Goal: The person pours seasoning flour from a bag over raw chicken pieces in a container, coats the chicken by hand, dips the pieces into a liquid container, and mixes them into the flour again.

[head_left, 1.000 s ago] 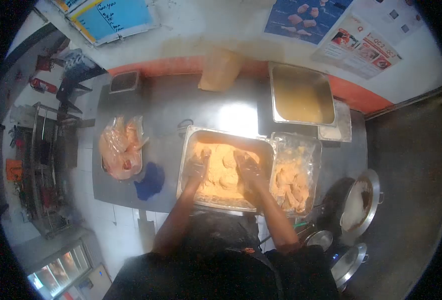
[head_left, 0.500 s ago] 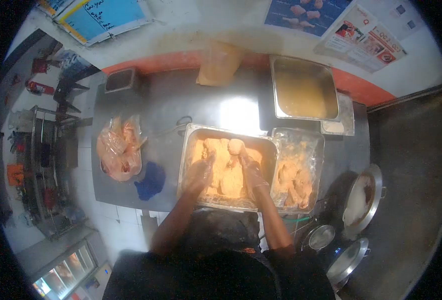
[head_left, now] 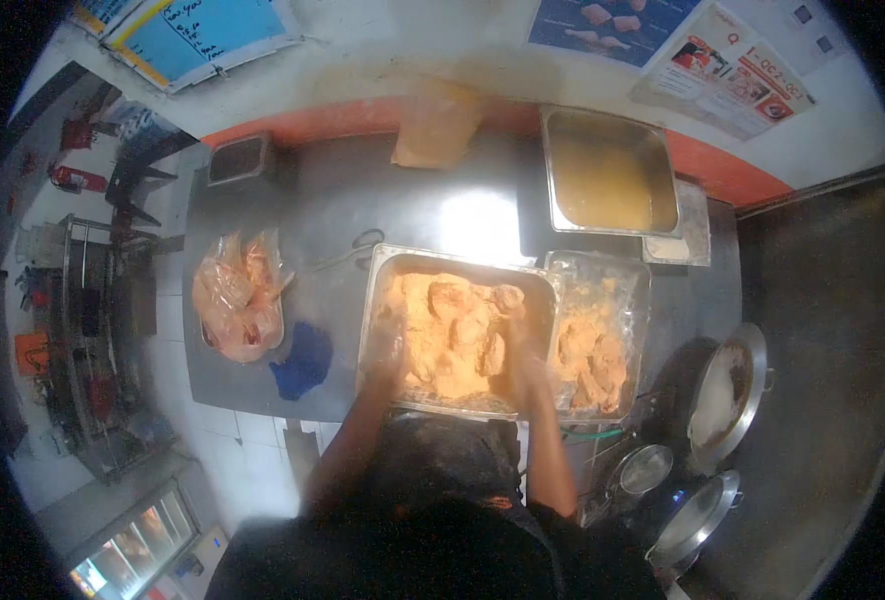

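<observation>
A deep metal tray (head_left: 370,300) holds orange-tinted flour with several coated chicken pieces (head_left: 470,330) lying in it. At the tray's left inner side is my left hand (head_left: 387,350), blurred, its fingers hard to make out. My right hand (head_left: 529,360) is at the right inner side, smeared by motion, beside the pieces. Whether either hand holds anything cannot be seen. Right of the tray stands a clear plastic-lined container (head_left: 638,310) with more coated pieces (head_left: 590,362).
Left on the steel table (head_left: 337,200) are bagged raw chicken (head_left: 239,300), a blue cloth (head_left: 302,362) and scissors (head_left: 367,240). A tray of yellowish liquid (head_left: 610,175) stands at the back right. Large pans (head_left: 727,400) are at the lower right.
My hands have moved apart toward the tray's sides and lower down. The chicken pieces between them have shifted and now lie spread on top of the flour.
</observation>
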A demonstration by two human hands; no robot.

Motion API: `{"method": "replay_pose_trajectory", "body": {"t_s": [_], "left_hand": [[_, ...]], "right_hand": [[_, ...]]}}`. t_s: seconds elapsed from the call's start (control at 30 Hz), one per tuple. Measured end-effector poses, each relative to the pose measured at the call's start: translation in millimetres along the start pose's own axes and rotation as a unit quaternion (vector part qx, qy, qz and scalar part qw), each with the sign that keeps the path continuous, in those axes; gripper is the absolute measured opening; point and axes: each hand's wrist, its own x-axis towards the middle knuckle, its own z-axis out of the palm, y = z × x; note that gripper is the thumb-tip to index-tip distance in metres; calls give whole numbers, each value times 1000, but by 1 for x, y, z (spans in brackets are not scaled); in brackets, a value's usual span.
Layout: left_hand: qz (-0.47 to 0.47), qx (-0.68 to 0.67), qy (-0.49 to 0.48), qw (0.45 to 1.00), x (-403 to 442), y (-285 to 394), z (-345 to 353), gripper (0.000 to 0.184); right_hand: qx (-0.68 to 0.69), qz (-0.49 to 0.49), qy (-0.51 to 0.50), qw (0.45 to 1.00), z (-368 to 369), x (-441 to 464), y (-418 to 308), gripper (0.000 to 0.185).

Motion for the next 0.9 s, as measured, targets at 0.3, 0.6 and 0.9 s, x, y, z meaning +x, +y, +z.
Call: {"method": "replay_pose_trajectory", "body": {"t_s": [0.3, 0.6, 0.9], "left_hand": [[-232, -45, -90, 968, -11, 135, -66, 53], [-191, -122, -165, 960, -11, 116, -75, 64], [-48, 11, 206, 977, -2, 43, -13, 69]], "right_hand": [[42, -7, -14, 999, 11, 7, -22, 61], [89, -83, -7, 993, 40, 7, -30, 65], [-4, 62, -29, 998, 16, 30, 11, 88]]}}
